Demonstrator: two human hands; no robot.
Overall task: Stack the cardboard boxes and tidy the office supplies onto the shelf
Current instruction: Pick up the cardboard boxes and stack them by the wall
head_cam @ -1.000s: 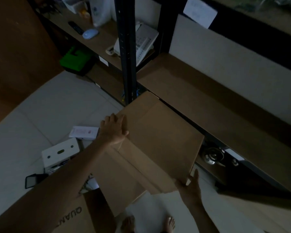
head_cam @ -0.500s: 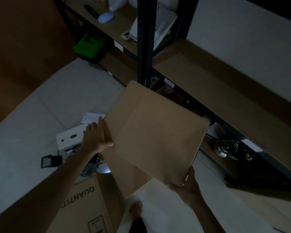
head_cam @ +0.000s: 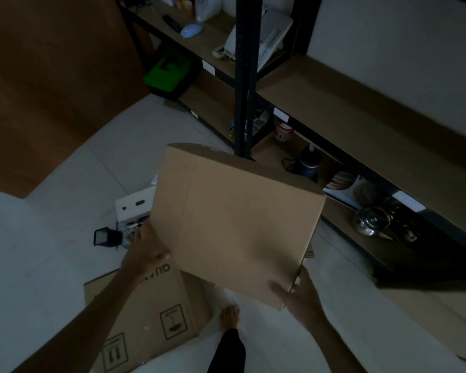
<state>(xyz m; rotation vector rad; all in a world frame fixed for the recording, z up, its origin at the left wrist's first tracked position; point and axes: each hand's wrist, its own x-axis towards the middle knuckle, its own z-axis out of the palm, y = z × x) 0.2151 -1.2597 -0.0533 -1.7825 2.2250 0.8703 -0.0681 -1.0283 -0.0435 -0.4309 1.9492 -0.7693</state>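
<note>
While L hand [head_cam: 145, 249] & R hand [head_cam: 299, 294] grip its edges, cardboard box [head_cam: 234, 224] hangs tilted near shelf [head_cam: 334, 103]. R thumb on top.

Wide bare shelf board [head_cam: 361, 109] ahead of the right hand [head_cam: 303, 294], black shelf post [head_cam: 242, 76] upright just beyond the held cardboard box [head_cam: 234, 227], printed carton [head_cam: 145, 319] and white box [head_cam: 132, 208] on the floor [head_cam: 65, 211] under the left hand [head_cam: 145, 249], kettle [head_cam: 371, 220] on the lower shelf [head_cam: 339, 219].
</note>
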